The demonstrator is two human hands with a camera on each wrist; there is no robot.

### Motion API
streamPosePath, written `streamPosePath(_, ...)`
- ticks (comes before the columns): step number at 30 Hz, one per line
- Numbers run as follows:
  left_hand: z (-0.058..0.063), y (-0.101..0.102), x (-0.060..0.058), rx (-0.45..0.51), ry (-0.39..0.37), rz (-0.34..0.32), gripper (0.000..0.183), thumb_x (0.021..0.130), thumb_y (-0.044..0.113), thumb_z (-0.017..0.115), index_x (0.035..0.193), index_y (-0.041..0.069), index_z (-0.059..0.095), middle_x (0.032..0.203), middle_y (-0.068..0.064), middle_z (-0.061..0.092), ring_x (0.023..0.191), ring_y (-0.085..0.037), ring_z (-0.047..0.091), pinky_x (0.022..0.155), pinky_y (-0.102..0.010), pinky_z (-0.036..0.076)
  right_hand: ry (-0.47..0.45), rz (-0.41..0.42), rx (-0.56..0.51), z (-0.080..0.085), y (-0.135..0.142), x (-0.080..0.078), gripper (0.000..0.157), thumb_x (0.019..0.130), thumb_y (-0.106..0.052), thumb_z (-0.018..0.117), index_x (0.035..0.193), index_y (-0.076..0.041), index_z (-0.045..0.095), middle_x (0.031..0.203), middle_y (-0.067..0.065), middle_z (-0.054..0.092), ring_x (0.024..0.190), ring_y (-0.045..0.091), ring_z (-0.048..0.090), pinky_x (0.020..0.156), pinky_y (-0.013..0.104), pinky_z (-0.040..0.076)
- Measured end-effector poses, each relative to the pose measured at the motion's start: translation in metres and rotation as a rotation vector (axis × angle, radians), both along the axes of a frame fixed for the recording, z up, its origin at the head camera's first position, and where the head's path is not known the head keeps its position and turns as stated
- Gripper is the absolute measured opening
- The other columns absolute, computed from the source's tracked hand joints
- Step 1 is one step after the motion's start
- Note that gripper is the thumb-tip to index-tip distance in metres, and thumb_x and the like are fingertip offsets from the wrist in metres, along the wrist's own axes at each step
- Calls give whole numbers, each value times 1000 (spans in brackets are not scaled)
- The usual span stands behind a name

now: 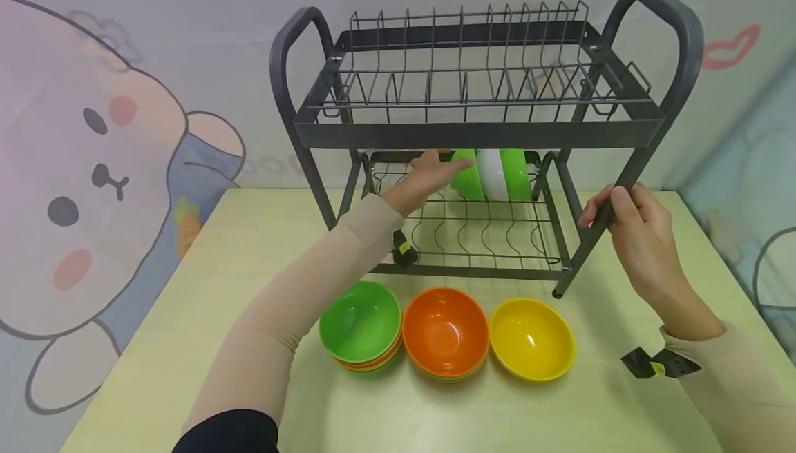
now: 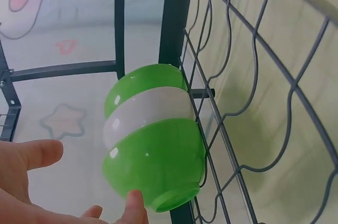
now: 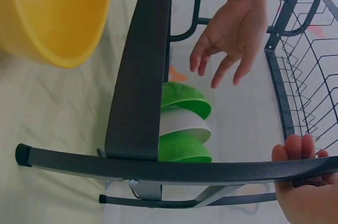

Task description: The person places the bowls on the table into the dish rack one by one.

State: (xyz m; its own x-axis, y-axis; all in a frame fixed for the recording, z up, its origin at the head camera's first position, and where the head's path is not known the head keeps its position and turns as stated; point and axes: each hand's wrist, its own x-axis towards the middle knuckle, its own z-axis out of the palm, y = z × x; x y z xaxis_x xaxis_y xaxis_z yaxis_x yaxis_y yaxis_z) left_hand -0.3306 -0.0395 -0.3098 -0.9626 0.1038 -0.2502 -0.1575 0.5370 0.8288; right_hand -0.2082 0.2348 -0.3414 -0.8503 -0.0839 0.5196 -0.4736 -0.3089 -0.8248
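One curled right hand (image 1: 647, 249) grips a dark-grey metal rack post (image 1: 581, 253) while, beyond, the empty left hand (image 1: 425, 178), fingers extended, hovers near three round green and white bowls (image 1: 495, 175), tilted on the lower wire tier (image 1: 479, 272), that a stray bump could topple.

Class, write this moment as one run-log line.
left grip: near three racked bowls | right grip: holding rack leg | yellow bowl: on table

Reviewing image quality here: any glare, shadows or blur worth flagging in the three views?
Head view: fairly even light, bright glints inside the orange bowl and yellow bowl, a soft shadow on the table right of the yellow one; left wrist view: small glints on the nearest green bowl, the left hand cropped by the frame; right wrist view: yellow bowl cropped top left; no strong blur in any.
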Motion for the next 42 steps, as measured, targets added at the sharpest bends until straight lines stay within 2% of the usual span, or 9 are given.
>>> streamPosePath(7,6,-6,11,205,6,-18,65,100,34,62,153,9,34,158,-13,29,133,-32,47,107,-39,43,-23,-150,86,-2,6,7,11,101,2,52,111,4,56,96,11,67,88,19,67,92,20,51)
streamPosePath(13,9,-12,27,277,-7,-66,60,101,34,61,151,12,36,155,-14,35,131,-38,49,110,-41,40,-108,-333,170,-5,11,17,18,93,5,65,106,-6,59,100,4,59,84,9,62,80,10,50)
streamPosePath(16,10,-15,34,307,1,-102,60,101,33,60,151,11,35,152,-13,38,131,-39,49,110,-39,40,-147,-425,296,-7,14,23,13,93,2,67,101,-5,61,92,-1,61,76,7,60,70,9,49)
streamPosePath(20,13,-18,44,307,8,-133,59,102,32,59,151,9,35,148,-13,42,129,-35,52,108,-37,42,-154,-477,494,-10,16,32,6,94,0,66,95,-4,62,74,-3,62,64,8,57,53,17,43)
streamPosePath(24,15,-20,51,294,-4,-138,57,101,33,60,148,11,37,147,-13,43,129,-32,52,107,-36,43,-148,-434,590,-14,19,41,5,94,-1,67,94,-3,62,71,0,60,61,11,53,46,23,39)
streamPosePath(29,17,-21,57,296,-15,-136,56,101,32,61,148,12,39,144,-12,44,126,-28,53,103,-32,47,-180,-345,687,-20,21,49,6,94,-4,69,96,-4,63,74,0,61,61,12,53,50,21,43)
streamPosePath(33,18,-22,63,300,-28,-145,52,101,32,61,145,13,42,138,-10,49,120,-25,56,100,-31,49,-162,-289,854,-26,20,53,8,94,-9,70,98,-5,64,75,1,60,61,13,53,50,22,44)
streamPosePath(37,18,-23,70,326,-32,-179,47,102,28,60,143,11,44,133,-10,52,116,-25,57,97,-30,51,-111,-260,1009,-32,18,55,10,92,-10,73,97,-6,65,79,0,61,63,10,54,52,21,46)
streamPosePath(42,18,-25,83,347,-46,-235,47,102,24,60,144,9,43,133,-11,53,114,-25,58,96,-31,52,-76,-210,1086,-41,15,56,13,89,-9,76,95,-7,64,80,-1,60,64,7,54,55,22,48)
